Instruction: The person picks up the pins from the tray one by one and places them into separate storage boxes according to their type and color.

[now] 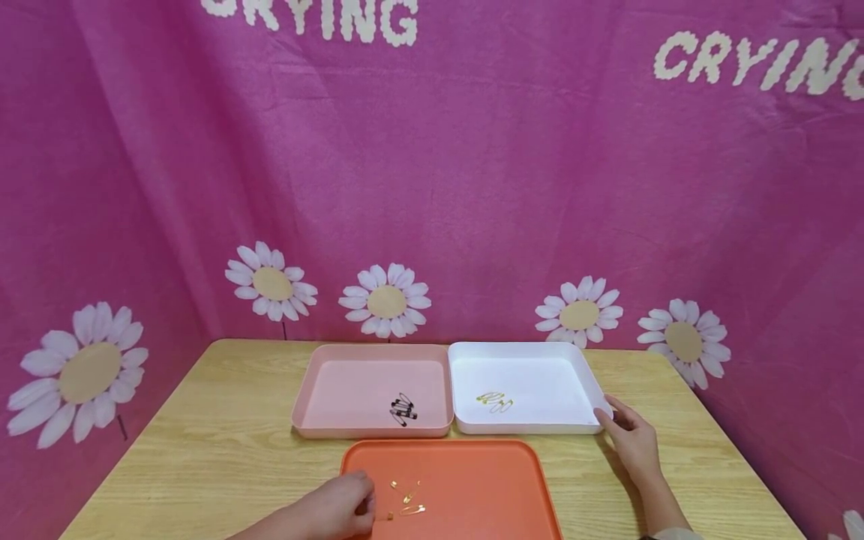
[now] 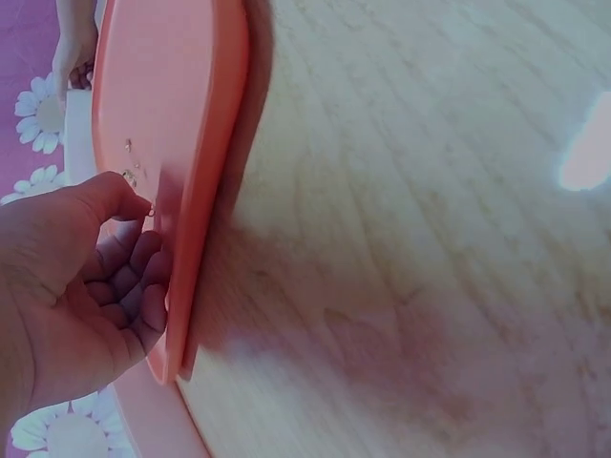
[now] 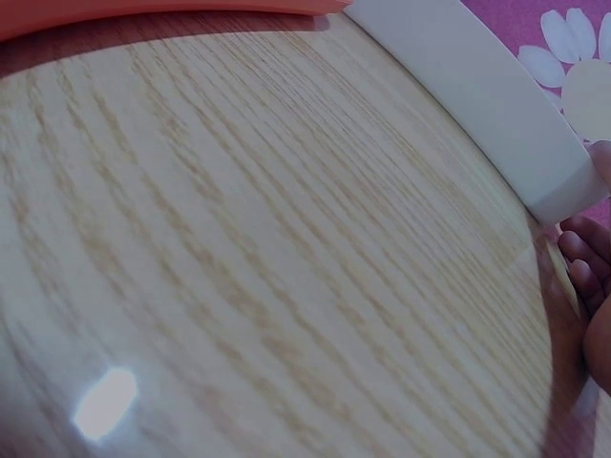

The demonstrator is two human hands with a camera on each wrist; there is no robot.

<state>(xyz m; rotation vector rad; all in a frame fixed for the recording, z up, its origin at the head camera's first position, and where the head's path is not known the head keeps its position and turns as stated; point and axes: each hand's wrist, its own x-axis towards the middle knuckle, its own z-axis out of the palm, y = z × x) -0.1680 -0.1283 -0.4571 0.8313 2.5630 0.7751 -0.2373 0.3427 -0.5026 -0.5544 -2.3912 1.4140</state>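
My left hand is over the left side of the orange tray, with thumb and forefinger pinching a gold safety pin. In the left wrist view, only a tiny bit of that pin shows at the fingertips of the left hand. Just right of the hand, several loose gold safety pins lie on the orange tray. My right hand holds the near right corner of the white tray, thumb at the rim and fingers outside the wall. Several gold safety pins rest inside the white tray.
A pink tray stands directly left of the white one and holds several black safety pins. Both stand behind the orange tray on a wooden table. A magenta curtain with daisies hangs along the back and sides.
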